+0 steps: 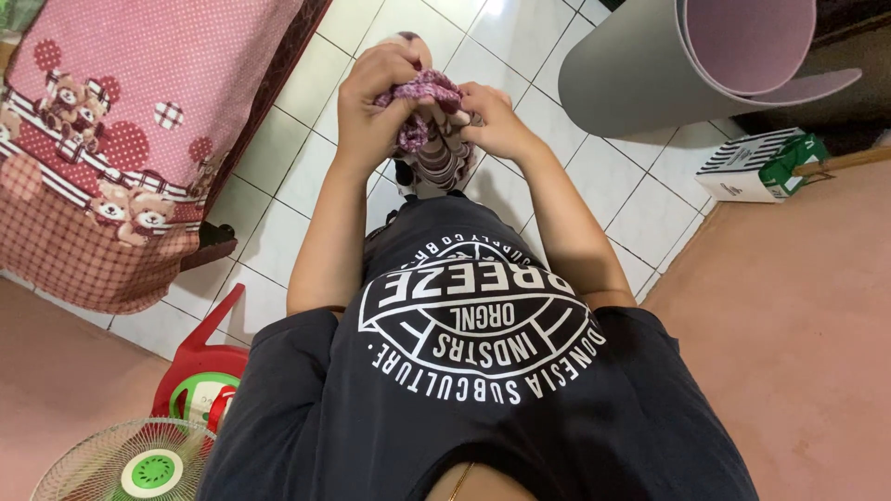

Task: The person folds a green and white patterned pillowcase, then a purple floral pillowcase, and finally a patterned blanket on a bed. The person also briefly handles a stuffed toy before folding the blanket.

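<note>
Head view showed both hands raised in front of the chest, over the tiled floor (306,167). The left hand (371,107) was closed on the top of a bunched purple cloth (422,102), and the right hand (492,121) pinched its other side, so the striped part hung loose between them. A rolled grey mat (640,74) stood near; a green fan (139,464) sat lower left.

bright, even indoor light | tile glare (497,11) — top edge | sharp focus
</note>
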